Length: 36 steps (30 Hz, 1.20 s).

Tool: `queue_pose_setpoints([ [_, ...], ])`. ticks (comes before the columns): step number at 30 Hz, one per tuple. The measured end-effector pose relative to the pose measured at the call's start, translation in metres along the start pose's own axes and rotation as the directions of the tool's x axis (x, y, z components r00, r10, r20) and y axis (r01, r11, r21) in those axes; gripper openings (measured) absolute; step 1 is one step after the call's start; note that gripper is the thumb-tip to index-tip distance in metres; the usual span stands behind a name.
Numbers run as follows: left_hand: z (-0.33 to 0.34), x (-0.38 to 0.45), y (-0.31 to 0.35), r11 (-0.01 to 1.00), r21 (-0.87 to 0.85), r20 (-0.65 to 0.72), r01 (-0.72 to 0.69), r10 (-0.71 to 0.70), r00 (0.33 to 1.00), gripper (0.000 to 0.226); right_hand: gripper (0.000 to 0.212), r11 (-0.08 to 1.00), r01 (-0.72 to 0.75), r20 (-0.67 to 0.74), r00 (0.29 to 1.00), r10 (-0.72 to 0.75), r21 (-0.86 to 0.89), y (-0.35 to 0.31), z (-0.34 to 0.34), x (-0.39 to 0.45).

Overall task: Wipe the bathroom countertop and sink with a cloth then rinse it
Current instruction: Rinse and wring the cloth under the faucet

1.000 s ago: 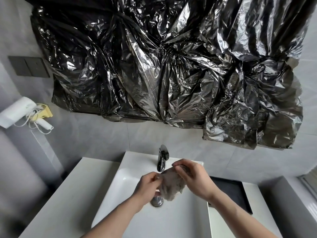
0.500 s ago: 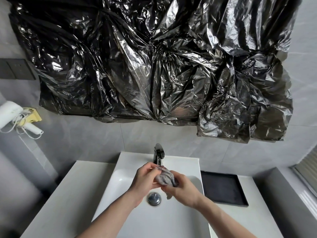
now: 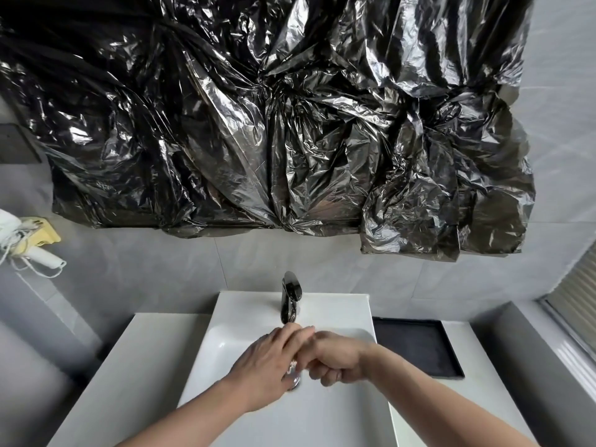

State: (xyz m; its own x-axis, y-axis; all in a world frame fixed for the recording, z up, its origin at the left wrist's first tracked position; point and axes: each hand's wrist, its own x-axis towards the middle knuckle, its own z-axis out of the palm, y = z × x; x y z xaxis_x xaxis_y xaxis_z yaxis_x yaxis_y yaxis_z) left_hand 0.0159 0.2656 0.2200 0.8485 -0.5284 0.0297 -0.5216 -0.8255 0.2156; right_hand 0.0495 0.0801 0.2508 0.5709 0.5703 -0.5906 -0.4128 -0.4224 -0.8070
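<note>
Both my hands are pressed together over the white sink (image 3: pixel 338 414), just below the dark faucet (image 3: pixel 290 298). My right hand (image 3: pixel 335 356) is curled into a fist and my left hand (image 3: pixel 267 366) wraps against it. The grey cloth (image 3: pixel 293 368) is squeezed between them; only a small scrap shows above the metal drain (image 3: pixel 294 383). I cannot tell whether water runs from the faucet. The white countertop (image 3: pixel 129 366) stretches to the left of the basin.
A black tray (image 3: pixel 416 346) lies on the counter right of the sink. Crumpled black plastic sheeting (image 3: pixel 290 124) covers the wall above. A white hair dryer with its cord (image 3: pixel 38 256) hangs at the left wall. A window edge (image 3: pixel 577 304) is at the right.
The cloth hung open between my hands a second ago. My hands have since closed together and bunched it, so it is almost hidden. They sit slightly lower, over the drain.
</note>
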Motion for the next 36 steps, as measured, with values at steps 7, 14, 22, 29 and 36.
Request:
queue_pose_setpoints([
  [7,-0.015,0.038,0.002,0.942,0.253,0.151,0.223,-0.266,0.952,0.019,0.022,0.764,-0.135,-0.335,0.935,-0.112,-0.632,0.002,0.016,0.012],
  [14,-0.006,0.053,0.004,0.835,-0.159,0.486,0.526,-0.398,0.778,0.015,0.029,0.479,-0.147,-0.37,0.832,-0.413,-0.866,0.022,0.016,0.017],
  [22,-0.019,0.053,0.005,0.64,-0.421,0.561,0.643,-0.373,0.739,0.039,0.025,0.619,0.054,-0.403,0.715,-0.571,-0.784,0.048,0.01,0.02],
  [29,-0.018,0.041,0.001,0.679,-0.485,0.35,0.551,-0.427,0.834,0.082,0.026,0.622,0.112,-0.388,0.692,-0.608,-0.775,0.038,0.003,0.005],
  [36,-0.005,-0.005,0.0,0.993,0.012,-0.152,-0.118,0.118,0.981,0.076,0.01,0.994,0.017,-0.146,0.989,-0.001,0.111,0.01,-0.007,-0.014],
])
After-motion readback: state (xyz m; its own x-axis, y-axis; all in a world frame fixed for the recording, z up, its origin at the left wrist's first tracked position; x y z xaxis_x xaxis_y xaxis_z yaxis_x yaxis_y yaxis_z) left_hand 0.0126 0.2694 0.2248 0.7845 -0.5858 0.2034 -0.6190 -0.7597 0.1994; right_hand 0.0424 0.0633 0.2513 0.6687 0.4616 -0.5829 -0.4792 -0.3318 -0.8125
